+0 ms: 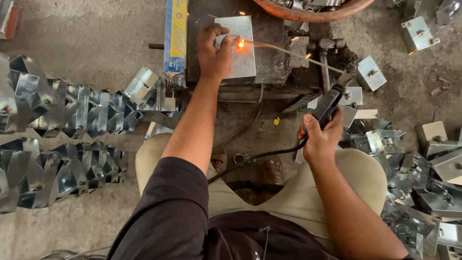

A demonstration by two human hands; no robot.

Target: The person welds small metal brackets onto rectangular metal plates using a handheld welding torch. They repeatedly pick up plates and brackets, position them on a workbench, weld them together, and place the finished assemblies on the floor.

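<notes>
While sparks show at the rod tip, the left hand (214, 53) lies palm-down with fingers spread and released on a flat galvanised metal box (238, 48), pressing it against a dark work block (274, 58) at 12 o'clock of the view. Right hand (321, 139), at 3 o'clock of centre, is clenched around a black electrode holder (332, 101); from its jaws a thin welding rod (288, 50) runs toward 10 o'clock and meets the box just beside the left fingertips, where an orange glow (240, 44) sits. Black cable (255, 159) trails from the holder toward 8 o'clock, across the lap. Blue-and-yellow electrode packet (175, 33) stands at 9 o'clock of the left hand, touching the block's edge. Hammer (325, 58) rests at 3 o'clock of the box. Stacked folded metal blanks (62, 139) fill the floor at 9 o'clock; finished metal boxes (423, 159) lie heaped at 3 to 4 o'clock. Rusty round rim (313, 14) at 1 o'clock.
</notes>
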